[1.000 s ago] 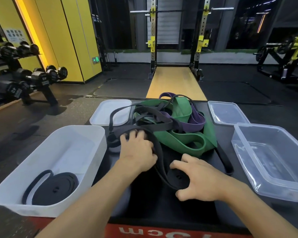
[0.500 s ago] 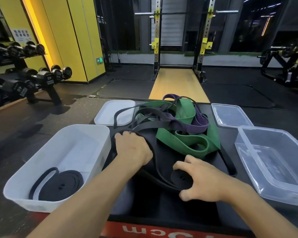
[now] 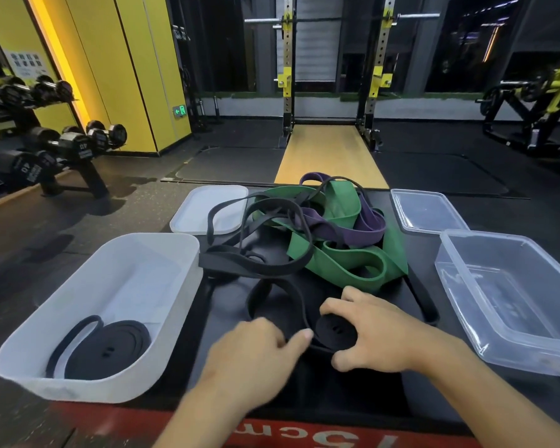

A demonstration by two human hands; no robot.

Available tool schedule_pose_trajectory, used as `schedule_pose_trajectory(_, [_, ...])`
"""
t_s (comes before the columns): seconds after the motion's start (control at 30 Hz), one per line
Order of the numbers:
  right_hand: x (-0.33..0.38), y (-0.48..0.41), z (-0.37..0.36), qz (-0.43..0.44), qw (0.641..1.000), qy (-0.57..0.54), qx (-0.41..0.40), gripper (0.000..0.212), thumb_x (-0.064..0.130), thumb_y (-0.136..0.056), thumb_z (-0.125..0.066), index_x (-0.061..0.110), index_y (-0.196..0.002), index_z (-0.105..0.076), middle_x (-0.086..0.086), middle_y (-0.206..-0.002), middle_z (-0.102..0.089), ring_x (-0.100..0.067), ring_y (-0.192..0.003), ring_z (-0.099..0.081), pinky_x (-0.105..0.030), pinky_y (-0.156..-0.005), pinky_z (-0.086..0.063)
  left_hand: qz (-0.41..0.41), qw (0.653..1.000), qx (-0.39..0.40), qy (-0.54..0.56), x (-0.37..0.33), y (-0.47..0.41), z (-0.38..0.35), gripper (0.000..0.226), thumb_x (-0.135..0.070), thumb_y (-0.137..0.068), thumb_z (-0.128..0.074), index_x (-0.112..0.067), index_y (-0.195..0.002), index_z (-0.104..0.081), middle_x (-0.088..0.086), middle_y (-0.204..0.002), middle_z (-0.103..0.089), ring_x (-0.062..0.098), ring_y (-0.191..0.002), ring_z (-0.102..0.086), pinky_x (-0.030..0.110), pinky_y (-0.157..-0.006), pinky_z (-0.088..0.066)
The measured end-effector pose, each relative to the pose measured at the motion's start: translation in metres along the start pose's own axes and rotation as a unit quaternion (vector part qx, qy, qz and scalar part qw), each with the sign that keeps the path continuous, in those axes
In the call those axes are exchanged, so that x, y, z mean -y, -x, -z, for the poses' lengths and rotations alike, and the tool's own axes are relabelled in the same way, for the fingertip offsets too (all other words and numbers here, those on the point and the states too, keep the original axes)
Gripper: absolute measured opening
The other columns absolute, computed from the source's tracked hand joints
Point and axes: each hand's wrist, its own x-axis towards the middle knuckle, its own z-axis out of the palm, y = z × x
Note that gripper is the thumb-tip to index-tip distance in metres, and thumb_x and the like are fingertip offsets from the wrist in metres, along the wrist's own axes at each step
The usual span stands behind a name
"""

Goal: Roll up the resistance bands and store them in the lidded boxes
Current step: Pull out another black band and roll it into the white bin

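Right hand: the right hand (image 3: 379,331) has fingers and thumb curled round the half-rolled black band (image 3: 336,331), which sits on the table (image 3: 353,402) near the middle of its near edge.
Left hand: the left hand (image 3: 256,350) has curled fingers and its thumb is against the band's loose strand, just beside the coil. It is blurred, so I cannot tell whether it truly pinches.
Loose strand: it runs toward the far edge into a tangle of black loops (image 3: 256,263), a green band (image 3: 337,263) and a purple band (image 3: 362,227).
White box (image 3: 162,240): at the left edge, lid off, with a rolled black band (image 3: 107,350) inside.
Clear box (image 3: 511,363): at the right edge, lid off.
Snag risk: winding on would probably drag the tangle toward the near edge, since the strand threads through it.
Spring-back risk: if the right hand's grip eases, the rubber coil would likely unwind.
Skew risk: uneven tension from the left could make the turns slide sideways into a cone.
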Motion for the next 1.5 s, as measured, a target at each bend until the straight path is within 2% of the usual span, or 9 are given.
schedule_pose_trajectory(0.17, [0.001, 0.001, 0.002, 0.010, 1.000, -0.022, -0.008, 0.074, 0.061, -0.070, -0.074, 0.046, -0.135, -0.044, 0.017, -0.107, -0.038, -0.005, -0.103, -0.046, -0.029, -0.088, -0.046, -0.081, 0.990, -0.111, 0.021, -0.012, -0.030, -0.038, 0.058, -0.072, -0.096, -0.039, -0.026, -0.063, -0.047, -0.013, -0.083, -0.052, 0.010, -0.099, -0.042, 0.035, -0.094, -0.036])
schedule_pose_trajectory(0.43, [-0.005, 0.004, 0.004, 0.015, 0.996, -0.084, 0.032, 0.092, 0.052, -0.078, -0.084, 0.041, -0.155, -0.036, 0.020, -0.115, -0.034, 0.003, -0.107, -0.044, -0.016, -0.086, -0.039, -0.168, 0.982, -0.061, 0.062, 0.010, -0.061, -0.049, 0.050, -0.062, -0.102, -0.038, -0.029, -0.064, -0.047, -0.012, -0.091, -0.044, 0.006, -0.105, -0.035, 0.030, -0.093, -0.020])
schedule_pose_trajectory(0.7, [0.004, 0.007, 0.006, -0.011, 0.998, -0.060, 0.033, 0.091, 0.055, -0.080, -0.079, 0.041, -0.157, -0.033, 0.019, -0.115, -0.032, 0.000, -0.107, -0.040, -0.020, -0.092, -0.039, -0.104, 0.988, -0.102, 0.049, 0.014, -0.058, -0.045, 0.053, -0.077, -0.088, -0.049, -0.031, -0.063, -0.053, -0.012, -0.090, -0.044, 0.009, -0.101, -0.036, 0.033, -0.094, -0.026])
schedule_pose_trajectory(0.8, [0.010, 0.010, 0.005, -0.018, 0.999, -0.040, 0.021, 0.095, 0.074, -0.075, -0.072, 0.042, -0.155, -0.035, 0.022, -0.113, -0.032, -0.001, -0.112, -0.039, -0.025, -0.100, -0.043, -0.087, 0.989, -0.107, 0.058, 0.013, -0.057, -0.043, 0.054, -0.079, -0.085, -0.053, -0.029, -0.064, -0.055, -0.011, -0.090, -0.046, 0.009, -0.101, -0.037, 0.033, -0.092, -0.026])
schedule_pose_trajectory(0.93, [0.033, 0.011, -0.005, -0.052, 0.995, 0.057, -0.067, 0.088, 0.097, -0.070, -0.047, 0.041, -0.139, -0.051, 0.016, -0.107, -0.040, -0.004, -0.108, -0.044, -0.026, -0.086, -0.043, -0.080, 0.989, -0.103, 0.076, 0.012, -0.057, -0.042, 0.054, -0.079, -0.084, -0.055, -0.029, -0.063, -0.057, -0.011, -0.088, -0.047, 0.009, -0.099, -0.039, 0.033, -0.093, -0.027])
schedule_pose_trajectory(1.07, [0.035, 0.010, -0.013, -0.042, 0.991, 0.022, -0.123, 0.075, 0.082, -0.075, -0.063, 0.034, -0.129, -0.046, 0.020, -0.112, -0.044, -0.004, -0.110, -0.046, -0.023, -0.088, -0.041, -0.115, 0.982, -0.135, 0.065, 0.016, -0.054, -0.049, 0.058, -0.081, -0.086, -0.044, -0.029, -0.065, -0.057, -0.013, -0.083, -0.049, 0.005, -0.094, -0.040, 0.031, -0.093, -0.029])
schedule_pose_trajectory(1.23, [0.024, 0.012, -0.011, -0.017, 0.992, -0.078, -0.098, 0.088, 0.063, -0.067, -0.084, 0.042, -0.135, -0.033, 0.026, -0.118, -0.041, 0.003, -0.115, -0.042, -0.018, -0.098, -0.038, -0.145, 0.978, -0.128, 0.077, 0.019, -0.056, -0.050, 0.059, -0.067, -0.098, -0.039, -0.023, -0.063, -0.056, -0.010, -0.081, -0.051, 0.003, -0.094, -0.041, 0.027, -0.096, -0.027])
schedule_pose_trajectory(1.37, [0.011, 0.010, -0.012, 0.017, 0.986, -0.160, -0.042, 0.097, 0.047, -0.070, -0.087, 0.052, -0.146, -0.025, 0.033, -0.135, -0.041, 0.012, -0.131, -0.036, -0.013, -0.112, -0.032, -0.141, 0.977, -0.125, 0.103, 0.022, -0.057, -0.053, 0.060, -0.065, -0.098, -0.044, -0.023, -0.059, -0.059, -0.010, -0.081, -0.053, 0.001, -0.097, -0.044, 0.026, -0.098, -0.026])
schedule_pose_trajectory(1.5, [0.011, 0.012, -0.009, 0.022, 0.986, -0.167, -0.016, 0.104, 0.040, -0.079, -0.083, 0.047, -0.158, -0.016, 0.032, -0.144, -0.036, 0.015, -0.135, -0.031, -0.007, -0.111, -0.026, -0.131, 0.977, -0.125, 0.112, 0.020, -0.059, -0.051, 0.052, -0.067, -0.094, -0.053, -0.033, -0.054, -0.053, -0.011, -0.083, -0.051, 0.003, -0.097, -0.043, 0.028, -0.094, -0.028])
